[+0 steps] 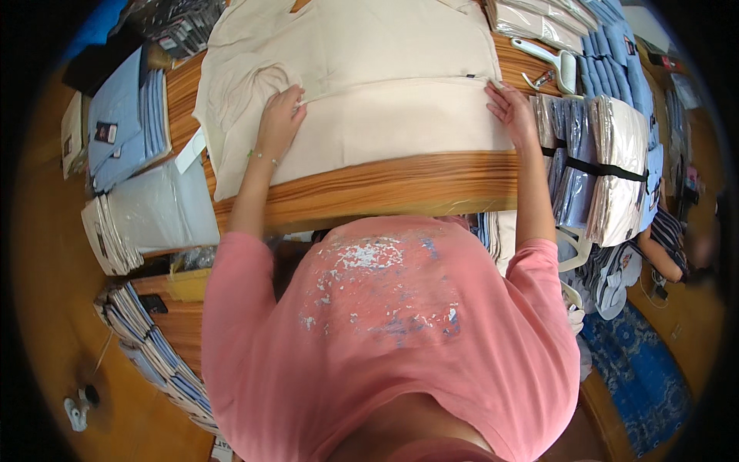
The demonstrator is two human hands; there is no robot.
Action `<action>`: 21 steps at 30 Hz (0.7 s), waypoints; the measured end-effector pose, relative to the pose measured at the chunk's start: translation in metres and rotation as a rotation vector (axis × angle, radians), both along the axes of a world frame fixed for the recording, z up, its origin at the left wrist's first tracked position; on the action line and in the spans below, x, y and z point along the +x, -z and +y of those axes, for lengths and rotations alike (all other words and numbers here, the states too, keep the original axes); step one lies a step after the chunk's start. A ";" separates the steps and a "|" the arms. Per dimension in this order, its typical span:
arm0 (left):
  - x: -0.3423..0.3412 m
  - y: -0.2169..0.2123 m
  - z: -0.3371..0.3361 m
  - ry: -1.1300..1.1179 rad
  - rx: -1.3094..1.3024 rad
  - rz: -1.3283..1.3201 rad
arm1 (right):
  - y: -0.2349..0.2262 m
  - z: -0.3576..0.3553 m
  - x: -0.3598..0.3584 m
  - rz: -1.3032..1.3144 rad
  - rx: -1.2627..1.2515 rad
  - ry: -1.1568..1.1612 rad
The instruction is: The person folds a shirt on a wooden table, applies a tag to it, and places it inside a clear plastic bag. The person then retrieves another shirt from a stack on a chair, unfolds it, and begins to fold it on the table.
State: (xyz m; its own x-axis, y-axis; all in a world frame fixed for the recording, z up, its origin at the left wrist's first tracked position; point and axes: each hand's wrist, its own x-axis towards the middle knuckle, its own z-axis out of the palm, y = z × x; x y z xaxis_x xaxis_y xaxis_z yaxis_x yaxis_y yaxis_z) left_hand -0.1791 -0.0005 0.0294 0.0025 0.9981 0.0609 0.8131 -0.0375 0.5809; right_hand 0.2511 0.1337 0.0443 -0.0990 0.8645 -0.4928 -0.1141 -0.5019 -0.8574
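A cream shirt (385, 123) lies spread over the wood-grain table, with a straight crease running across it between my hands. My left hand (281, 119) is closed, its fingertips pinching the cloth at the left end of that crease. Bunched folds gather just beyond those fingers. At the opposite end, my right hand (512, 112) grips the shirt's right edge near a small dark tag (470, 75); its lower fingers are slightly apart. The far part of the shirt runs out of view at the top.
A white lint roller (567, 71) lies beyond my right hand. Bagged garments (616, 165) bound with a black strap are stacked at the right. Folded blue shirts (117, 138) and clear plastic bags (173, 212) sit at the left. Another person's arm (657, 250) shows at far right.
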 end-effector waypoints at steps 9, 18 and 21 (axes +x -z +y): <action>0.001 0.019 0.000 0.094 0.289 0.131 | 0.057 -0.053 -0.011 -1.429 0.806 -0.401; 0.011 0.009 -0.043 0.058 0.192 0.058 | 0.030 -0.117 -0.011 -1.323 0.862 -0.156; 0.002 -0.035 -0.054 -0.145 0.338 -0.153 | -0.027 -0.091 -0.102 -0.785 1.037 -0.231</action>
State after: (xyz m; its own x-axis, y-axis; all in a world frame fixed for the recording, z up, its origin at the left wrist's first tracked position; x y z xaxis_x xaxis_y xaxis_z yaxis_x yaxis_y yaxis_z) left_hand -0.1769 -0.0548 0.0640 -0.1716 0.9111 0.3746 0.7291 -0.1383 0.6703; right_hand 0.1487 0.0423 0.0714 -0.2875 0.8750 0.3894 0.5851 0.4824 -0.6519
